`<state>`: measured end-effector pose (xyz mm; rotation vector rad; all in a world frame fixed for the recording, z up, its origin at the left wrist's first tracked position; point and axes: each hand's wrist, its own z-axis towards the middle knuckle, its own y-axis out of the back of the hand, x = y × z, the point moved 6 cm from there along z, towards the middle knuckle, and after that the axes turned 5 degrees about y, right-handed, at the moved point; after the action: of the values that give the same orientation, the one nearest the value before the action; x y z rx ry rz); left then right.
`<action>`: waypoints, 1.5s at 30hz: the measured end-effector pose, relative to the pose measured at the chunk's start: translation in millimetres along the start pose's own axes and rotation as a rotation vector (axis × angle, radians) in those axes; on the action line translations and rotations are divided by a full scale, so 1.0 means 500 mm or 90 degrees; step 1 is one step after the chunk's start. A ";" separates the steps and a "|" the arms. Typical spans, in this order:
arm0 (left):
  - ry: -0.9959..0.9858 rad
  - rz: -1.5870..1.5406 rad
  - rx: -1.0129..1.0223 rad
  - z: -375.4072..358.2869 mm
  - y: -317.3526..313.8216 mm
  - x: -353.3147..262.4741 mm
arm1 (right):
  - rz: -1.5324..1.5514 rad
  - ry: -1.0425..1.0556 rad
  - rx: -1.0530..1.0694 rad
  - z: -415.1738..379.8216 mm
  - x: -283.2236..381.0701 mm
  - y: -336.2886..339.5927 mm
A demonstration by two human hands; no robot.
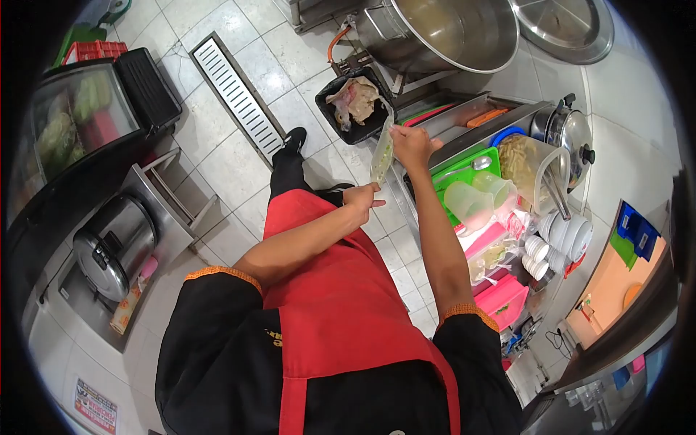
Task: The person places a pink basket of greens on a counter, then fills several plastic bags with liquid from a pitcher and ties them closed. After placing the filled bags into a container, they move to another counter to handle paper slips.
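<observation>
A clear plastic bag (383,154) with light green bits inside hangs stretched between my hands. My right hand (412,147) is closed on its upper end, beside the black bin. My left hand (362,202) pinches the lower end, in front of the red apron. The black bin (325,102) on the floor holds crumpled, brownish plastic. To the right of my right hand lies a green tray (444,183) with a spoon and translucent cups (467,204).
A large steel pot (442,36) stands beyond the bin. On the right counter are a tub of pale food (525,163), a lidded pot (569,138), stacked white bowls (565,233) and a pink container (502,303). A floor drain (238,94) lies ahead; a steel pot (112,246) stands left.
</observation>
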<state>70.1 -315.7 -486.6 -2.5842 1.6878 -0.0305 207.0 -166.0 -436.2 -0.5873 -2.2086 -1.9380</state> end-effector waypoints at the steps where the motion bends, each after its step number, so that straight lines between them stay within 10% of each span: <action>1: -0.005 0.004 0.005 0.015 0.005 0.003 | -0.001 -0.001 -0.008 -0.011 0.000 0.000; 9: -0.071 0.086 0.140 0.157 0.040 -0.022 | 0.000 0.041 -0.132 -0.144 0.041 0.060; 11: -0.192 0.495 0.230 0.156 0.044 -0.075 | 0.064 0.037 -0.159 -0.159 0.042 0.092; 13: -0.468 1.269 0.137 0.114 0.078 -0.155 | 0.132 0.042 -0.196 -0.166 0.048 0.143; 15: -0.484 1.677 -0.014 -0.075 0.098 -0.264 | 0.187 0.105 -0.225 -0.173 0.093 0.245; 17: -0.522 1.403 -0.017 -0.211 0.045 -0.381 | 0.184 0.085 -0.270 -0.177 0.134 0.359; 18: -0.621 1.138 0.268 -0.237 -0.015 -0.424 | 0.181 0.125 -0.277 -0.182 0.162 0.419; 19: -0.944 1.051 0.285 -0.385 -0.062 -0.450 | 0.175 0.163 -0.285 -0.191 0.190 0.475; 22: -1.276 1.109 0.296 -0.639 -0.195 -0.452 | 0.160 0.194 -0.270 -0.209 0.254 0.623; 27: -1.054 1.087 0.885 -0.840 -0.274 -0.354 | 0.273 0.143 -0.279 -0.246 0.291 0.791; 33: -1.086 1.048 0.851 -0.976 -0.301 -0.282 | 0.361 0.196 -0.284 -0.321 0.317 0.926; 37: -1.096 0.959 0.894 -1.025 -0.346 -0.226 | 0.016 0.174 -0.323 -0.367 0.339 1.007; 43: -0.672 0.901 1.160 -1.050 -0.407 -0.094 | -0.079 0.051 -0.383 -0.484 0.292 1.081; 45: -0.722 0.977 1.135 -1.096 -0.392 -0.040 | -0.059 0.105 -0.363 -0.545 0.273 1.110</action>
<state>216.0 -238.1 71.6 0.2257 1.2898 0.0081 254.1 -355.1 166.1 -0.3704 -1.6023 -2.5724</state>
